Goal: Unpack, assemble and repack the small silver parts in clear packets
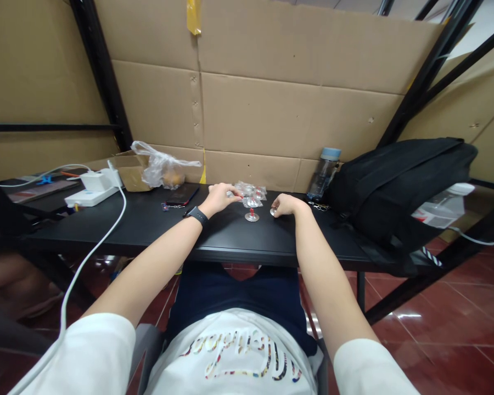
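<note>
On the black desk, a clear round suction cup with a small red peg stands between my hands. Just behind it lies a small heap of clear shiny pieces with red bits, too small to tell apart. My left hand, with a black watch on its wrist, reaches to the heap's left side. Its thumb and fingers are pinched, and what they hold is unclear. My right hand is closed to the right of the suction cup, its fingertips on a small round shiny disc, partly hidden by them.
Left of my hands are a dark phone, a plastic bag, a cardboard box and a white power strip with a cable. A water bottle and black backpack stand right. Cardboard walls the back.
</note>
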`<state>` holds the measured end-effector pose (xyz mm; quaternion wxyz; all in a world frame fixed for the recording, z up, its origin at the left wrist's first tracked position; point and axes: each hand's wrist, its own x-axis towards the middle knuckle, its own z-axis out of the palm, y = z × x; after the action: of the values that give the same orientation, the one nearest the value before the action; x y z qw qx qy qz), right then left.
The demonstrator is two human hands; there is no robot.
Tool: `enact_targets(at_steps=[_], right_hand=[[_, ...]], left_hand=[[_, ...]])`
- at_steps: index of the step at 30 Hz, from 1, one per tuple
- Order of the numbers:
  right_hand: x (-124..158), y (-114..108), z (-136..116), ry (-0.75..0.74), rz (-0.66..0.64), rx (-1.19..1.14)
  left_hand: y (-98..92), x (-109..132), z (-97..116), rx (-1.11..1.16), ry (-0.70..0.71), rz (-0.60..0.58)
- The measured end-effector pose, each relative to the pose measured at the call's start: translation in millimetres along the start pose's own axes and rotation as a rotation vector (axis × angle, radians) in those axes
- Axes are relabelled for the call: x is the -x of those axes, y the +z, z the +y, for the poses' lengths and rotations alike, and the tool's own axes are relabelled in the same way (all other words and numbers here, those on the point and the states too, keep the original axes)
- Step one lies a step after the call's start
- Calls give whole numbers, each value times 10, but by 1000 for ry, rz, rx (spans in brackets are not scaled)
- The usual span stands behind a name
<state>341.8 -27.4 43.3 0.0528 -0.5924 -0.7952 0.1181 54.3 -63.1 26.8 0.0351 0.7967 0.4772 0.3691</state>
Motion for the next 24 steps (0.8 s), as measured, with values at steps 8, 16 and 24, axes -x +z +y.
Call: enact_targets(at_steps=[8,16,24], right_hand=[[-13,13,-26,-55,-25,-15],[30,7,-91,-36,53,-18],[64,111,-513,-428,352,-595]], left_hand=[[22,-4,7,-44,0,89],[27,-5,14,-66,18,93],[16,1,72,-63,11,135]])
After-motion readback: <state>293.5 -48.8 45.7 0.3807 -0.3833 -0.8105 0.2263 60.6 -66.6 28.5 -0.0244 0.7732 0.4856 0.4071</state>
